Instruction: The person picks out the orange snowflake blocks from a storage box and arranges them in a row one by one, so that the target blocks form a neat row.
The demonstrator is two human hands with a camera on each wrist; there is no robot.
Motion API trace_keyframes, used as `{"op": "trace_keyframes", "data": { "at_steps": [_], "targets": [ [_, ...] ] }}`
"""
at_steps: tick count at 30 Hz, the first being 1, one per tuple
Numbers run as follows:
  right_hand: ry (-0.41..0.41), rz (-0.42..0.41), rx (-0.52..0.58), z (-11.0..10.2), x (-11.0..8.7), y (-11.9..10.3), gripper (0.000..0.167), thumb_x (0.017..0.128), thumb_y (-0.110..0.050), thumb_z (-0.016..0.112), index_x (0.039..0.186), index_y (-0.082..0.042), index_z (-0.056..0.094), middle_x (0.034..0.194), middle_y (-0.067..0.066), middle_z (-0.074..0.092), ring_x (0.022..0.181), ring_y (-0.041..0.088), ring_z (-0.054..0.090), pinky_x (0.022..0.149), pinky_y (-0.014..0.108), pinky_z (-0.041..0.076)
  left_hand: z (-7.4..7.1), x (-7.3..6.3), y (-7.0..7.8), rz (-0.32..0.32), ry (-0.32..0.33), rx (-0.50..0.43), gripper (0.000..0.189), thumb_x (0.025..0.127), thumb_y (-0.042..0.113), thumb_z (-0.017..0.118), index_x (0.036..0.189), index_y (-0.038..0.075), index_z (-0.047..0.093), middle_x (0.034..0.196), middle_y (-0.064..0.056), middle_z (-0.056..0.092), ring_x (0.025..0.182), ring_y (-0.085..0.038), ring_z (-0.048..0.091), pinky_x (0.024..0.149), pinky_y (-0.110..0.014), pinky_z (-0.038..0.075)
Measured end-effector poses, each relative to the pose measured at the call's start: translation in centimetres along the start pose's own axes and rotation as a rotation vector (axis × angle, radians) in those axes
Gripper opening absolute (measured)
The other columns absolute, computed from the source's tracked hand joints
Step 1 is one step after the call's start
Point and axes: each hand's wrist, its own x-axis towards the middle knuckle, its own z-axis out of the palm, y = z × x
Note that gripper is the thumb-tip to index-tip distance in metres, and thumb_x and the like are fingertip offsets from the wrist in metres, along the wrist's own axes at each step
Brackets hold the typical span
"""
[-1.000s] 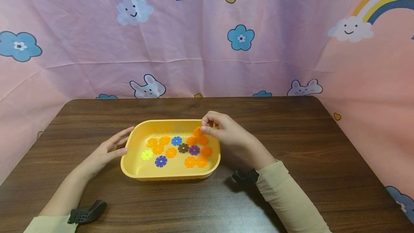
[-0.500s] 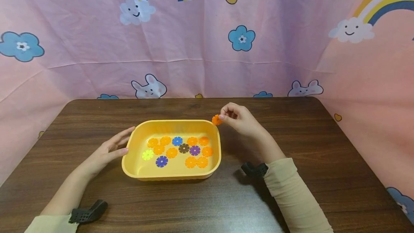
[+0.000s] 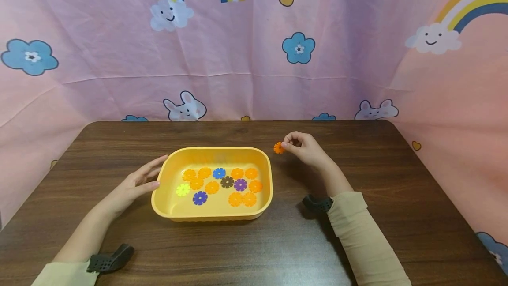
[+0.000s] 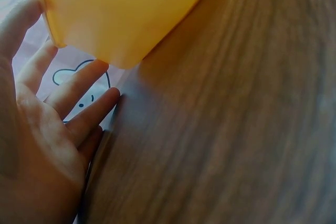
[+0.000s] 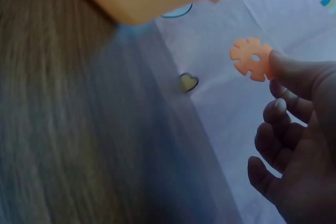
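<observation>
Right hand (image 3: 304, 148): grip closed in a thumb-and-finger pinch on one orange notched disc (image 5: 247, 59), held up just right of the yellow tray (image 3: 214, 211) near its far corner. Left hand (image 3: 136, 183): grip spread, holding nothing, fingers extended, touching tray's left end. Tray sits on wood-grain table (image 3: 222, 255); other orange discs (image 3: 212, 187) inside, plus blue disc (image 3: 219, 173), brown disc (image 3: 227, 182), yellow-green disc (image 3: 183, 190).
</observation>
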Motion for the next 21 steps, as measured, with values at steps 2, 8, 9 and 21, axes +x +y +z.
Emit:
{"op": "trace_keyframes", "data": {
  "at_steps": [2,8,9,21],
  "targets": [
    [-0.003,0.01,-0.011,0.0,0.1,0.5,0.012,0.095,-0.011,0.061,0.093,0.001,0.06,0.082,0.009,0.054,0.075,0.026,0.046,0.064,0.029,0.039,0.0,0.0,-0.1,-0.001,0.001,0.003,0.061,0.097,0.002,0.047,0.153,0.013,0.024,0.14,-0.001,0.049,0.119,-0.006,0.05,0.09,-0.022,0.042],
    [-0.023,0.027,-0.011,0.3,0.5,2.6,0.011,0.094,-0.012,0.062,0.09,-0.001,0.061,0.08,0.007,0.054,0.073,0.022,0.047,0.064,0.028,0.039,0.0,0.0,0.0,-0.015,0.008,0.017,0.061,0.098,0.004,0.047,0.153,0.015,0.024,0.142,-0.007,0.048,0.12,-0.006,0.05,0.09,-0.022,0.041],
    [-0.032,0.023,-0.011,0.4,0.5,2.9,0.012,0.094,-0.012,0.062,0.09,-0.001,0.061,0.079,0.007,0.054,0.072,0.022,0.047,0.063,0.028,0.04,0.0,0.0,0.0,-0.016,0.007,0.011,0.061,0.098,0.004,0.047,0.153,0.015,0.024,0.141,-0.007,0.048,0.119,-0.006,0.051,0.09,-0.022,0.042],
    [-0.035,0.009,-0.12,1.2,0.8,4.2,0.012,0.093,-0.015,0.064,0.09,-0.004,0.063,0.085,0.007,0.055,0.073,0.02,0.049,0.064,0.029,0.042,0.1,0.0,0.1,0.005,-0.002,-0.028,0.06,0.097,0.003,0.046,0.153,0.011,0.024,0.139,-0.002,0.05,0.118,-0.008,0.052,0.089,-0.024,0.044]
  ]
}}
